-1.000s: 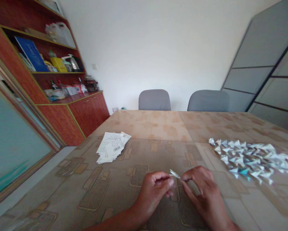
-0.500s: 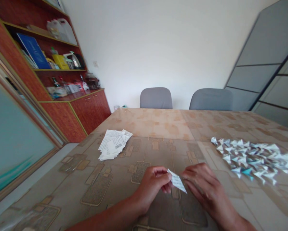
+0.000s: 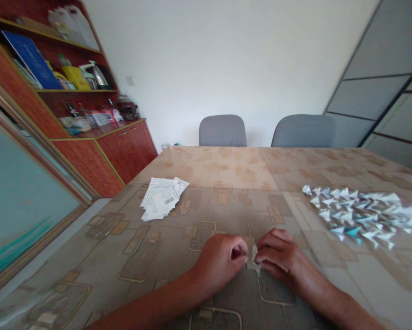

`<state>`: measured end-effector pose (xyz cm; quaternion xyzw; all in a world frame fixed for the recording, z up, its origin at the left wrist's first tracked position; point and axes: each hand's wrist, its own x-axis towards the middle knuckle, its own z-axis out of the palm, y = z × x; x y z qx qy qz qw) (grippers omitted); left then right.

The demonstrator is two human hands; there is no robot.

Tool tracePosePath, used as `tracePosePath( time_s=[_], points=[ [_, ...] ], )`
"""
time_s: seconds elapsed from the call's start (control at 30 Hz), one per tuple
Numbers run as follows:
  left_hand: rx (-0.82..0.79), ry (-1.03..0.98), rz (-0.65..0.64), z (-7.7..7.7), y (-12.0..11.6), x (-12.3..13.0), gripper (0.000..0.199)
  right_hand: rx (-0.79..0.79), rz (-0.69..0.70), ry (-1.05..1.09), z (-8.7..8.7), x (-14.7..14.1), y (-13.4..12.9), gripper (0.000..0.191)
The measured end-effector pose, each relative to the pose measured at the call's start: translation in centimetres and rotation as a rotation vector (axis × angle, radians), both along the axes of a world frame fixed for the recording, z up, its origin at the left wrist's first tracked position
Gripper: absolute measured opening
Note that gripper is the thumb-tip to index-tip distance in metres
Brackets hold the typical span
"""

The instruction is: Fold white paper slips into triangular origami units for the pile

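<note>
My right hand (image 3: 278, 254) pinches a small folded piece of paper (image 3: 255, 259) between thumb and fingers, above the near part of the table. The paper is pale and stands on edge to me, narrow with a pointed lower end. Just left of it is my left hand (image 3: 223, 256), its thumb and index finger curled together in a ring. A thin gap shows between those fingertips and the paper, and I see nothing in them. Further off on the left lies a stack of printed paper slips (image 3: 161, 199). Many small folded paper pieces (image 3: 357, 213) spread on the right, mostly white, one teal.
The table (image 3: 223, 165) wears a patterned brown cover under a clear sheet. Two grey chairs (image 3: 222, 130) stand at its far side. A red-brown cabinet (image 3: 123, 151) with shelves of bottles and a kettle (image 3: 99, 75) is at the left, beside a frosted glass door (image 3: 23, 206).
My left fingers have come off the paper, and my right hand now grips it. The paper has turned from its printed face to edge-on. The view has tilted slightly downward.
</note>
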<state>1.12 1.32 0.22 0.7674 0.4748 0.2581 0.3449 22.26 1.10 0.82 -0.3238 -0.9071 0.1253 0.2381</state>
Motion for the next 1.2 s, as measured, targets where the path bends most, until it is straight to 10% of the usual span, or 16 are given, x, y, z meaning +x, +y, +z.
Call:
tracePosePath(
  time_s=[0.37, 1.2],
  points=[
    [0.184, 0.116, -0.145, -0.4, -0.1, 0.7, 0.01, -0.135, -0.017, 0.05, -0.2, 0.7, 0.3, 0.006],
    [0.198, 0.208, 0.045, -0.7, -0.6, 2.0, 0.005, -0.019, -0.411, -0.041, -2.0, -0.3, 0.1, 0.015]
  ],
)
